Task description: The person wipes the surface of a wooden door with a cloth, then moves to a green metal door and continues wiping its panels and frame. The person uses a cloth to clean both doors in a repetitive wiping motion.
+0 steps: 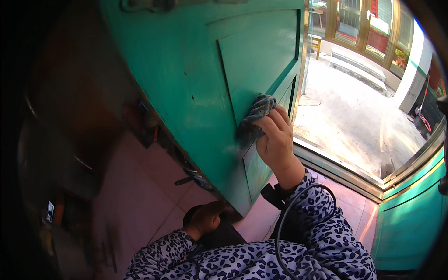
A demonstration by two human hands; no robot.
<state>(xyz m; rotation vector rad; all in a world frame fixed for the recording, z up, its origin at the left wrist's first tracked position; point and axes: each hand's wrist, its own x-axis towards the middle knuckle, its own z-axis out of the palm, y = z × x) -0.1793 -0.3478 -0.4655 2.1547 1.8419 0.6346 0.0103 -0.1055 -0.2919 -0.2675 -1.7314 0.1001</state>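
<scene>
A crumpled dark cloth with a small pattern (257, 113) is bunched in my right hand (279, 143), pressed against the raised panels of a green painted wooden door (182, 105). The cloth's lower end is blurred. My left hand (206, 218) is low in the shade, by the door's bottom corner above my dark-clad knee. Its fingers are curled towards the door edge, and whether they grip that edge is hidden in shadow. Both sleeves are leopard-print, and a black cable (280, 231) loops over my right forearm.
Beyond the doorway's metal threshold (336, 168) lies a bright concrete yard (350, 105) with steps (357, 70). A second green door leaf (409, 217) stands at the right. Pink floor tiles (157, 196) run beneath, with a black-handled item (184, 181) behind the door.
</scene>
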